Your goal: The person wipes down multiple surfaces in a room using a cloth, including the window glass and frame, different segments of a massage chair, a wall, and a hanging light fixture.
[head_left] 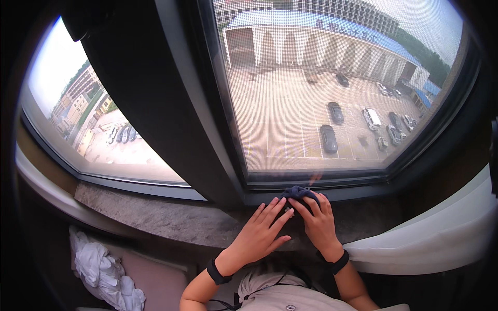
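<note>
A crumpled dark blue cloth (297, 192) lies bunched against the lower rail of the dark window frame (358, 195). My right hand (321, 222) grips it from above, with the fingers bent over its right side. At the cloth's left edge is my left hand (258, 238), its fingers spread and the fingertips at or just beside the fabric. A small pale tag (288, 212) shows between the two hands. Beneath both hands runs the grey stone windowsill (155, 219). Each wrist wears a black band.
A thick dark mullion (155, 97) divides the left pane from the screened right pane (288, 116). White curtain (424, 245) hangs close to my right forearm. At lower left, a rumpled white cloth (97, 268) lies on a pinkish padded seat (155, 280).
</note>
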`<state>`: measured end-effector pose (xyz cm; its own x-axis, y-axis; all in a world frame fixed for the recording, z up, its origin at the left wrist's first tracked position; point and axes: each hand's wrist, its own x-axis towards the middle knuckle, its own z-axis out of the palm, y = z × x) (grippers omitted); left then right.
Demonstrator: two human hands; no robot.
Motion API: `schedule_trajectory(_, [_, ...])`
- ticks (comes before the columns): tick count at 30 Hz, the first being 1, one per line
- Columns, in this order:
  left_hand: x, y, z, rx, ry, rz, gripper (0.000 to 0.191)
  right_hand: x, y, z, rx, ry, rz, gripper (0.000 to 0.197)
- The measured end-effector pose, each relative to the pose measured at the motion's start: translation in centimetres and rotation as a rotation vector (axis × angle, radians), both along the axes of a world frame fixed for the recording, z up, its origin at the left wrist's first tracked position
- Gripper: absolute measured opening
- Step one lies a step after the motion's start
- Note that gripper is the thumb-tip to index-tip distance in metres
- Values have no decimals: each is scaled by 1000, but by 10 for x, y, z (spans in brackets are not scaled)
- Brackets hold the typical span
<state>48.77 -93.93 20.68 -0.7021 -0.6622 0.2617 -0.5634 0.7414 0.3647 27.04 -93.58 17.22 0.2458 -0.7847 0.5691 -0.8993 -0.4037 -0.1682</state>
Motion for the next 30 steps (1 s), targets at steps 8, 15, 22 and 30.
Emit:
schedule_trajectory(8, [-37,-14,-4,-21,-155,-162,63,-160,11,-4,-87,-44,-425,51])
schedule_trajectory(15, [-86,-42,-22,-71,-139,-346,62,-165,23,29,-247,-380,-390,53])
schedule_trajectory(22, [-116,-44,-27,-4,-162,-504,63,-204,-24,214,-862,-174,-329,49])
schedule_trajectory(30, [-115,-50,-88,422,-215,-491,70,-225,-57,135,-701,-73,-356,56])
